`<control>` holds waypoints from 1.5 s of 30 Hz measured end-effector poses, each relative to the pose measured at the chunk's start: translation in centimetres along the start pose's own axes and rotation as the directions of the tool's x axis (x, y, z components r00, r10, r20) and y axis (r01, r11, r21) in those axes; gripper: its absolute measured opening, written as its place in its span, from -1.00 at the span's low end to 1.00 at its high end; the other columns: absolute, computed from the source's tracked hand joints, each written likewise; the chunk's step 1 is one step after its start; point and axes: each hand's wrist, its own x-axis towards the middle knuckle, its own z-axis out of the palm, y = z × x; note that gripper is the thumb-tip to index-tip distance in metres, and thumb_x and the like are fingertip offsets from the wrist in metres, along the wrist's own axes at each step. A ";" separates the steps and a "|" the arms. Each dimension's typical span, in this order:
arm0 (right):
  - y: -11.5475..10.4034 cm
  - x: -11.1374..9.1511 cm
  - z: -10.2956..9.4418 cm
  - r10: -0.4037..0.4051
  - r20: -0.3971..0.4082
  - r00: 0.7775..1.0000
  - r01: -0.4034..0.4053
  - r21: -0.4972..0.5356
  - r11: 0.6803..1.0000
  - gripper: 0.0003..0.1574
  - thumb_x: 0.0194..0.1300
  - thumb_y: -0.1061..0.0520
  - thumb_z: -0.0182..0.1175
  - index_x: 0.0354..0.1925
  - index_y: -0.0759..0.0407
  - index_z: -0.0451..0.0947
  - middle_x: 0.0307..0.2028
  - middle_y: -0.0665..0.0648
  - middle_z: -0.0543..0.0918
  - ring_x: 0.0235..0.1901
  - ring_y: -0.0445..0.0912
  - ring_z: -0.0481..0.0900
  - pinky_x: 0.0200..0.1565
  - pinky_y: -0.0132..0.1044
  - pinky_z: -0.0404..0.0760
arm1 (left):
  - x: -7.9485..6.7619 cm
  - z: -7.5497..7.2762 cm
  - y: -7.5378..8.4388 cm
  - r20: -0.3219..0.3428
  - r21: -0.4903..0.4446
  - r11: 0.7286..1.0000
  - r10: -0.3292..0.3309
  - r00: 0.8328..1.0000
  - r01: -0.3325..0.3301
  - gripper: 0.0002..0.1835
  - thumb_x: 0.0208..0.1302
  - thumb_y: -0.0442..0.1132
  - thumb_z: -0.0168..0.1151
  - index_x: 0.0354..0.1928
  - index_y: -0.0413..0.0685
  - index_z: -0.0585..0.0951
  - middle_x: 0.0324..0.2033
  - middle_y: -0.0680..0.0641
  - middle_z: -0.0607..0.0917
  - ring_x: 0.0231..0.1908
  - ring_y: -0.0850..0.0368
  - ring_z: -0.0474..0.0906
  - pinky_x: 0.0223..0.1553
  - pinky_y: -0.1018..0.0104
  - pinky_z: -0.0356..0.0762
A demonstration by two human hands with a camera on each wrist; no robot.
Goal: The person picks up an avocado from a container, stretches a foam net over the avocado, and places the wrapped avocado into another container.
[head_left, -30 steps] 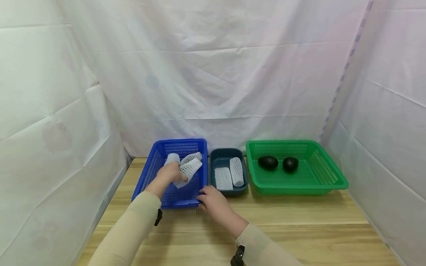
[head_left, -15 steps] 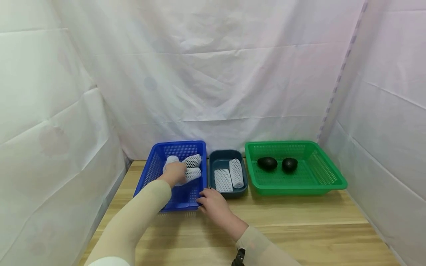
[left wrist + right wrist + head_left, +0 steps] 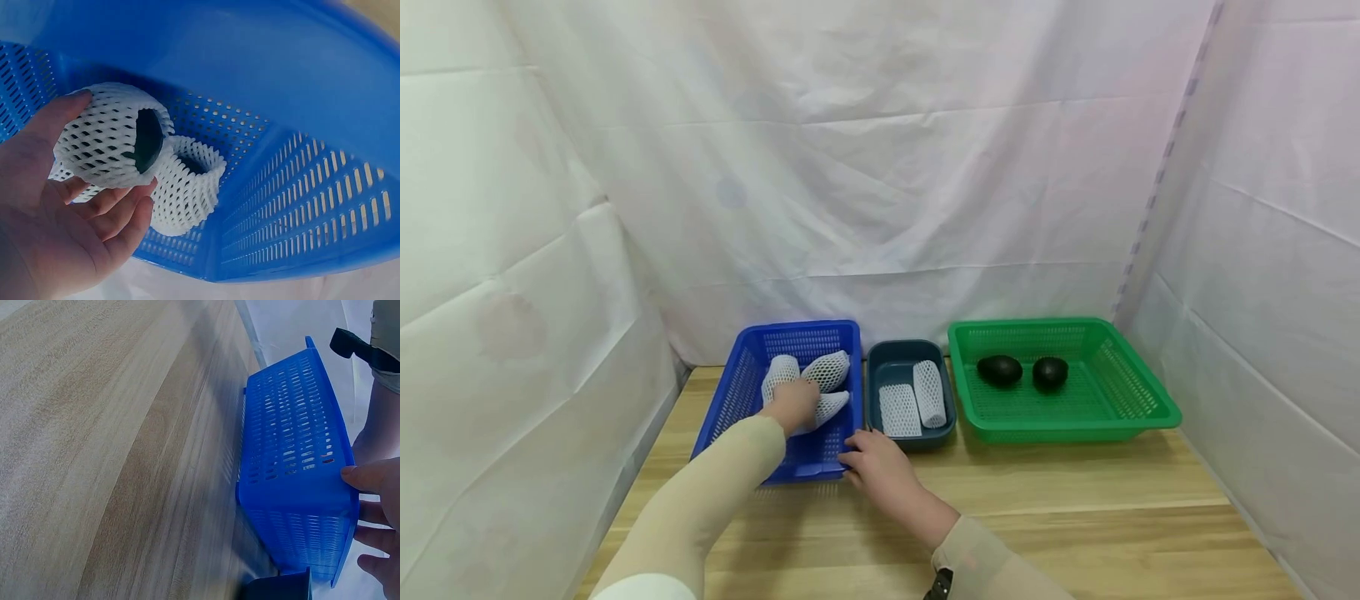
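Swung flatter vs 1 s ago, foam-netted avocado (image 3: 106, 144) is in L hand's (image 3: 795, 404) grip inside blue basket (image 3: 808, 472), left of R hand (image 3: 880, 467) pinching rim (image 3: 338, 419); prob. best released slowly, w/o rolling.

Left sleeve (image 3: 715, 496): long, beige, runs to the wrist. White section (image 3: 643, 587) with a curved edge higher up that arm, bottom of head view. Right sleeve (image 3: 996, 565): long, same beige, plain cuff at the wrist. Black fitting (image 3: 939, 583) at that cuff, markings too small to read. Right wrist view: black strap (image 3: 377, 357) with blocky end on left cuff. Left hand (image 3: 793, 406) and right hand (image 3: 883, 471) both bare.
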 end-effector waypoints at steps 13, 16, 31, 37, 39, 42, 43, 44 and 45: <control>-0.1 0.0 0.0 0.008 -0.006 1.000 -0.008 -0.022 1.000 -0.73 0.20 0.00 0.39 -0.10 -0.06 0.74 -0.04 0.00 0.65 0.03 -0.10 0.57 0.07 -0.24 0.53 | -0.1 0.1 -0.3 0.028 -0.046 0.999 0.011 1.000 -0.010 -0.41 -0.15 -0.18 0.61 -0.03 -0.15 0.57 -0.19 -0.18 0.65 -0.12 -0.14 0.60 -0.04 -0.21 0.51; -0.1 -0.1 0.0 0.013 -0.004 1.000 -0.013 -0.017 1.000 -0.73 0.20 0.00 0.39 -0.10 -0.06 0.75 -0.03 0.01 0.65 0.04 -0.10 0.57 0.08 -0.24 0.53 | -0.3 -0.2 -0.5 0.015 -0.043 0.999 0.032 0.999 -0.032 -0.32 -0.16 -0.15 0.62 0.06 -0.17 0.55 -0.11 -0.22 0.65 -0.06 -0.17 0.59 -0.03 -0.19 0.52; 0.1 0.0 -0.1 0.014 0.020 1.000 -0.014 0.000 1.000 -0.71 0.22 0.00 0.37 -0.07 -0.04 0.73 -0.02 0.02 0.63 0.03 -0.10 0.56 0.09 -0.23 0.53 | -0.8 -2.6 -1.3 -0.010 0.050 0.998 0.033 0.999 -0.033 -0.25 -0.02 -0.06 0.55 0.24 -0.11 0.50 0.00 -0.18 0.65 -0.03 -0.14 0.59 -0.05 -0.12 0.55; 0.5 -0.2 -0.1 -0.027 0.051 0.998 0.027 -0.005 1.000 -0.65 0.25 -0.02 0.33 0.01 -0.02 0.69 0.07 0.04 0.61 0.16 -0.04 0.49 0.13 -0.12 0.49 | -2.1 -3.6 -1.5 -0.045 -0.021 1.000 0.020 0.999 -0.021 -0.24 0.12 -0.05 0.46 0.34 -0.10 0.41 0.09 -0.18 0.61 -0.01 -0.13 0.58 -0.09 -0.09 0.57; 0.7 -0.3 -0.3 -0.033 0.083 0.996 0.033 0.006 0.999 -0.60 0.28 -0.05 0.31 0.07 -0.03 0.66 0.13 0.05 0.58 0.22 0.00 0.43 0.18 -0.05 0.44 | -2.6 -3.9 -1.4 -0.064 -0.063 0.998 0.016 0.998 -0.020 -0.26 0.15 -0.04 0.44 0.34 -0.10 0.41 0.11 -0.19 0.60 0.02 -0.14 0.57 -0.07 -0.10 0.57; 1.2 -0.5 -0.8 -0.041 0.110 0.993 0.037 0.031 0.999 -0.53 0.29 -0.08 0.29 0.13 -0.01 0.62 0.19 0.08 0.54 0.28 0.03 0.38 0.23 0.02 0.36 | -3.1 -4.3 -1.3 -0.085 -0.122 0.992 0.014 0.996 -0.024 -0.29 0.20 -0.02 0.39 0.35 -0.10 0.40 0.14 -0.19 0.58 0.05 -0.15 0.55 -0.05 -0.11 0.55; 1.4 -0.5 -1.1 -0.040 0.113 0.993 0.036 0.035 0.999 -0.52 0.29 -0.09 0.29 0.14 -0.01 0.61 0.20 0.08 0.53 0.28 0.03 0.37 0.25 0.03 0.34 | -3.3 -4.4 -1.2 -0.094 -0.142 0.990 0.012 0.995 -0.025 -0.29 0.21 -0.01 0.38 0.35 -0.10 0.40 0.14 -0.19 0.57 0.06 -0.14 0.55 -0.05 -0.11 0.56; 1.6 -0.6 -1.3 -0.039 0.106 0.994 0.035 0.045 0.998 -0.52 0.28 -0.08 0.30 0.14 0.00 0.61 0.20 0.09 0.53 0.28 0.04 0.37 0.25 0.04 0.33 | -3.5 -4.4 -1.2 -0.107 -0.168 0.985 0.008 0.994 -0.026 -0.31 0.23 0.01 0.36 0.34 -0.09 0.40 0.14 -0.18 0.58 0.05 -0.14 0.56 -0.07 -0.10 0.56; 1.8 -0.6 -1.7 -0.036 0.099 0.994 0.031 0.054 0.998 -0.52 0.28 -0.07 0.31 0.14 0.01 0.61 0.20 0.09 0.53 0.28 0.05 0.37 0.26 0.05 0.32 | -3.6 -4.5 -1.1 -0.120 -0.200 0.980 -0.001 0.993 -0.023 -0.32 0.23 0.01 0.35 0.33 -0.08 0.42 0.13 -0.17 0.59 0.03 -0.13 0.57 -0.07 -0.09 0.57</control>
